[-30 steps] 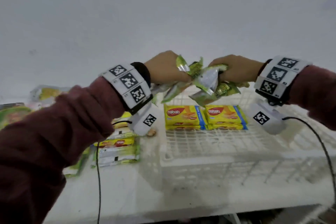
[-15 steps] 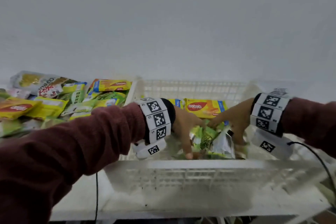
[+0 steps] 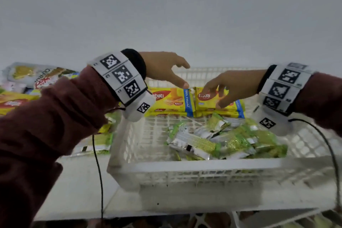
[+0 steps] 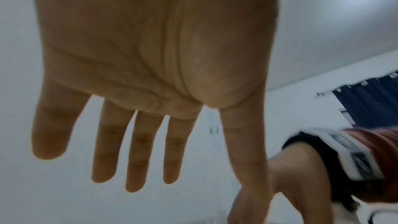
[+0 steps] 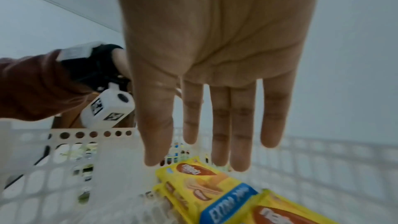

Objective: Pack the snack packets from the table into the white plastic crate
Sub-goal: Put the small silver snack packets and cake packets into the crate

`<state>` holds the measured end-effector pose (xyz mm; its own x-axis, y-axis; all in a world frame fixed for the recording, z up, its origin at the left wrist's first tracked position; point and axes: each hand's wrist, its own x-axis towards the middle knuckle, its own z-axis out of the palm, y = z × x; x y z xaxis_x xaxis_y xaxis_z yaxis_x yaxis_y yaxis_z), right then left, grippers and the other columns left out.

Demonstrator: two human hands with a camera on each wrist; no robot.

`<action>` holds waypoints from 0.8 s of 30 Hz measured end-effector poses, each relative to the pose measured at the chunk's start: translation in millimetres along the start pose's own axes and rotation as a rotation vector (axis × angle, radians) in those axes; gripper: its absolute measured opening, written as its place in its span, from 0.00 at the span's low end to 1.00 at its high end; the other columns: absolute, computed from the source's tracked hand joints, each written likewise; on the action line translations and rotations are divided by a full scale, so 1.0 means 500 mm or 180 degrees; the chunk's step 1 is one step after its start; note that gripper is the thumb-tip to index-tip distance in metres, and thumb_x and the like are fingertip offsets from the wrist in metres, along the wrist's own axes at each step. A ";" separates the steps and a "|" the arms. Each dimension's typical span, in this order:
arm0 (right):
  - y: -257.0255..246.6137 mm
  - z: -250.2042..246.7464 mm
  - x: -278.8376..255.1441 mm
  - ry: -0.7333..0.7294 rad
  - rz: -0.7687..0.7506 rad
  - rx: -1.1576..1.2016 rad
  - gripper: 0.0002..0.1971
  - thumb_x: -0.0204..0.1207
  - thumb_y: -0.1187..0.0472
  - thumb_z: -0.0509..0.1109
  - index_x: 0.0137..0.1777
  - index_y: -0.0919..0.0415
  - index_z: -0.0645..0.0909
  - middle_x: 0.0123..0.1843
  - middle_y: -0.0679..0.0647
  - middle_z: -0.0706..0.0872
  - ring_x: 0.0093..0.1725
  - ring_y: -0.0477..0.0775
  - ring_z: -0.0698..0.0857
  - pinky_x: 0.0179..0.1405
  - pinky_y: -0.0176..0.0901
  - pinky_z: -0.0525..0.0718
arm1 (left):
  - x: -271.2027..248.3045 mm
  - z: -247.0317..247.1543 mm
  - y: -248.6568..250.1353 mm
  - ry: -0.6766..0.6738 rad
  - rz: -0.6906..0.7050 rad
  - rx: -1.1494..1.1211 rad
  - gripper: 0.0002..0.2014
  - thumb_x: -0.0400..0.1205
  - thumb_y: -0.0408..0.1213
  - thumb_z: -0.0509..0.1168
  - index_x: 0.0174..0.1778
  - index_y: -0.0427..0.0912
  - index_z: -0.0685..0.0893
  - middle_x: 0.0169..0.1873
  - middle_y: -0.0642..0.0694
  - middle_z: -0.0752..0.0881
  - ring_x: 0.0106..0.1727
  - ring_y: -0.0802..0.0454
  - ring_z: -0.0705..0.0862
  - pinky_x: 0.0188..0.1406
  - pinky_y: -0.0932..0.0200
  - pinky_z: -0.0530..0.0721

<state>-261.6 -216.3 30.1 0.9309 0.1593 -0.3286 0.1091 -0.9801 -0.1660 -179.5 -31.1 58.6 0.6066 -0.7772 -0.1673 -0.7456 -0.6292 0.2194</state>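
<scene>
The white plastic crate (image 3: 203,167) stands before me on the table. Inside, a loose heap of small green and silver packets (image 3: 222,139) lies near its front, and yellow wafer packs (image 3: 171,101) (image 5: 206,188) lie stacked at the back. My left hand (image 3: 166,72) hovers over the crate's back left, fingers spread and straight (image 4: 137,151), holding nothing. My right hand (image 3: 225,87) hangs above the yellow packs, fingers straight (image 5: 219,125), also empty.
More snack packets (image 3: 24,87) lie piled on the table left of the crate, some green ones (image 3: 100,140) close against its left wall. A black cable (image 3: 98,176) hangs from my left wrist and another from my right. A plain wall rises behind.
Both hands carried the bunch of green packets down into the crate, let them go, and have risen empty above it with fingers spread.
</scene>
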 end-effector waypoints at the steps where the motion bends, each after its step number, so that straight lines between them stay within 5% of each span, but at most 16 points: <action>1: -0.020 0.009 0.008 0.0033 -0.0166 0.0000 0.24 0.70 0.57 0.75 0.67 0.50 0.77 0.50 0.48 0.79 0.47 0.51 0.79 0.47 0.36 0.76 | -0.003 -0.004 -0.012 0.0029 -0.0048 -0.0004 0.32 0.75 0.54 0.66 0.75 0.52 0.68 0.72 0.51 0.71 0.73 0.52 0.69 0.68 0.58 0.65; 4: -0.079 0.060 0.033 -0.0366 -0.0535 -0.0112 0.21 0.70 0.48 0.74 0.62 0.50 0.79 0.44 0.48 0.81 0.38 0.45 0.77 0.35 0.26 0.72 | -0.007 -0.008 -0.034 -0.0004 -0.0185 0.0094 0.31 0.75 0.55 0.67 0.73 0.52 0.70 0.69 0.52 0.75 0.69 0.53 0.73 0.61 0.60 0.67; 7: -0.120 0.121 0.049 -0.0878 -0.0574 -0.0705 0.26 0.70 0.42 0.72 0.62 0.57 0.76 0.38 0.45 0.74 0.36 0.45 0.74 0.29 0.33 0.68 | -0.006 -0.005 -0.040 -0.0091 -0.0253 0.0195 0.29 0.75 0.54 0.67 0.72 0.52 0.71 0.65 0.53 0.77 0.66 0.53 0.76 0.57 0.62 0.67; 11: -0.145 0.162 0.061 -0.1065 -0.0587 -0.1594 0.25 0.75 0.54 0.69 0.68 0.64 0.67 0.53 0.59 0.79 0.43 0.54 0.71 0.26 0.41 0.65 | 0.002 0.000 -0.022 -0.0292 -0.0217 0.0312 0.26 0.74 0.50 0.70 0.68 0.50 0.75 0.61 0.51 0.80 0.62 0.51 0.79 0.56 0.61 0.73; 15: -0.099 0.116 0.077 -0.0970 -0.0516 -0.0866 0.20 0.74 0.58 0.70 0.62 0.63 0.70 0.44 0.53 0.74 0.44 0.55 0.73 0.30 0.41 0.70 | 0.023 0.020 0.014 -0.0694 -0.0136 0.0816 0.23 0.74 0.48 0.72 0.62 0.44 0.80 0.56 0.49 0.82 0.54 0.52 0.79 0.51 0.61 0.74; 18: -0.041 0.072 0.084 -0.0641 -0.0370 -0.0408 0.17 0.76 0.63 0.66 0.63 0.66 0.75 0.47 0.56 0.76 0.43 0.54 0.73 0.36 0.40 0.71 | 0.046 0.054 0.055 -0.0920 -0.0061 0.1141 0.20 0.76 0.45 0.70 0.62 0.39 0.81 0.42 0.48 0.81 0.40 0.52 0.77 0.31 0.64 0.72; 20: -0.005 0.056 0.085 -0.0608 -0.0249 -0.0130 0.15 0.77 0.66 0.64 0.64 0.66 0.76 0.46 0.58 0.78 0.40 0.53 0.73 0.31 0.33 0.70 | 0.060 0.087 0.084 -0.1094 0.0080 0.1385 0.20 0.79 0.43 0.67 0.64 0.38 0.79 0.39 0.50 0.77 0.41 0.52 0.75 0.25 0.67 0.68; 24: 0.046 0.062 0.087 -0.0727 -0.0043 0.0041 0.13 0.80 0.67 0.60 0.63 0.58 0.74 0.42 0.47 0.76 0.36 0.43 0.74 0.29 0.24 0.71 | 0.075 0.154 0.126 -0.1616 0.0320 0.1681 0.21 0.81 0.46 0.63 0.66 0.36 0.77 0.41 0.50 0.77 0.44 0.54 0.76 0.31 0.67 0.73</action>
<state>-229.5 -228.0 -17.0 0.8262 0.1967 -0.5279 0.1153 -0.9763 -0.1833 -224.9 -100.5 -7.8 0.4215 -0.6589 -0.6231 -0.9020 -0.3753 -0.2132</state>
